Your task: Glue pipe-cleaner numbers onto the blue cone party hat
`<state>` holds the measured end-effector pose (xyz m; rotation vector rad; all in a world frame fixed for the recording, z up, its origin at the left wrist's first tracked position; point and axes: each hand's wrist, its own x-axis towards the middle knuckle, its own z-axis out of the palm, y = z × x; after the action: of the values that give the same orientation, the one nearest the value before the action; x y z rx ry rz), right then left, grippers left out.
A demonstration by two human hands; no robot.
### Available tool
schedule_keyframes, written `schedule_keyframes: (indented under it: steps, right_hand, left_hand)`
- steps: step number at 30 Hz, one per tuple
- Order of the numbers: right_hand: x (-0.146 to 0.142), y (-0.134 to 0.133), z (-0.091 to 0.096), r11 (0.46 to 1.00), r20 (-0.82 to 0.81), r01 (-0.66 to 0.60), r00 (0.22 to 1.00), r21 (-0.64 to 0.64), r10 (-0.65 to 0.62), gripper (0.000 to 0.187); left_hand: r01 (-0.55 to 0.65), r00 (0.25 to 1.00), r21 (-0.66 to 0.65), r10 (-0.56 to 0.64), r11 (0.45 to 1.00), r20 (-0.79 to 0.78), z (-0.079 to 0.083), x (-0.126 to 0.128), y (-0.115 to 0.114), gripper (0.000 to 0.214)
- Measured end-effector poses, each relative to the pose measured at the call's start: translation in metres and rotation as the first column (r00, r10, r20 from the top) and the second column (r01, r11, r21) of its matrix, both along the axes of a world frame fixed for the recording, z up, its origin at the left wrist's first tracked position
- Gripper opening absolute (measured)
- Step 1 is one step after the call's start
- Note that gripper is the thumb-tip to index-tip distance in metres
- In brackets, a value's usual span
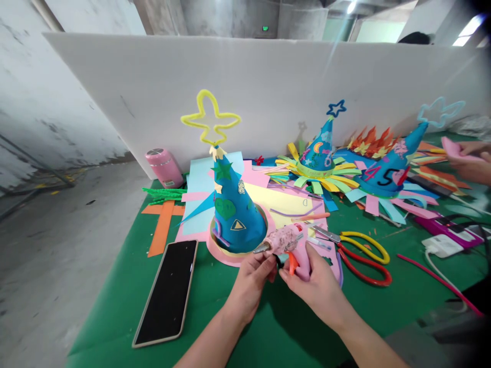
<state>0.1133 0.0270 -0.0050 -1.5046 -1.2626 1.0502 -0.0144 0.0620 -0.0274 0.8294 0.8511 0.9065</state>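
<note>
My right hand (320, 283) is wrapped round the handle of a pink hot glue gun (282, 239) with an orange trigger, its metal nozzle pointing left. Just below the nozzle, my left hand (251, 281) is closed, fingertips pinched by a small black piece (279, 262); what exactly it grips is partly hidden. Behind the hands a blue cone party hat (240, 220) stands upright on a pink ring brim (214, 250). It carries green and cream shapes, a small triangle and a purple pipe cleaner curl. A yellow pipe cleaner star (205, 110) tops it.
Scissors (358, 250) lie right of the glue gun, a phone (166, 294) at left. A pink bottle (164, 167), paper strips (163, 227) and two decorated hats (320, 148) stand farther back. A power strip (452, 230) and another person's hand (470, 158) are at right.
</note>
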Motion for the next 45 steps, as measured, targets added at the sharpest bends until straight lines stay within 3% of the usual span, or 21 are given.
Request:
schedule_keyframes:
  steps: [10, 17, 21, 25, 33, 40, 45]
  right_hand:
    - [-0.003, -0.002, 0.001, 0.999, -0.109, -0.035, 0.993, 0.036, 0.038, 0.019]
    - [0.023, -0.002, 0.006, 1.000, -0.258, -0.023, 0.966, 0.003, 0.023, 0.022]
    - [0.042, -0.001, 0.015, 0.998, -0.286, -0.057, 0.956, 0.038, 0.066, 0.021]
    - [0.051, -0.006, 0.023, 0.998, -0.295, -0.067, 0.953, 0.014, 0.068, 0.023]
    - [0.047, -0.014, 0.027, 0.995, -0.283, 0.086, 0.954, -0.043, -0.095, 0.030]
    - [0.043, -0.012, 0.020, 0.996, -0.280, 0.075, 0.956, -0.055, -0.088, 0.026]
    - [0.042, -0.011, 0.017, 0.998, -0.290, -0.009, 0.957, -0.056, -0.008, 0.023]
  left_hand:
    - [-0.007, 0.998, -0.001, 0.007, 1.000, 0.058, -0.006, -0.002, 0.002, 0.020]
    - [0.094, 0.936, -0.075, -0.063, 0.993, 0.346, 0.003, -0.007, 0.002, 0.012]
    - [0.160, 0.897, -0.053, -0.123, 0.986, 0.424, 0.008, -0.009, 0.001, 0.016]
    - [0.187, 0.880, -0.031, -0.153, 0.982, 0.450, 0.007, -0.009, 0.002, 0.018]
    - [0.187, 0.880, -0.042, -0.148, 0.982, 0.450, 0.005, -0.010, 0.003, 0.015]
    - [0.190, 0.888, -0.047, -0.151, 0.981, 0.435, 0.006, -0.008, 0.001, 0.014]
    - [0.182, 0.887, -0.077, -0.130, 0.980, 0.443, 0.007, -0.008, -0.001, 0.012]
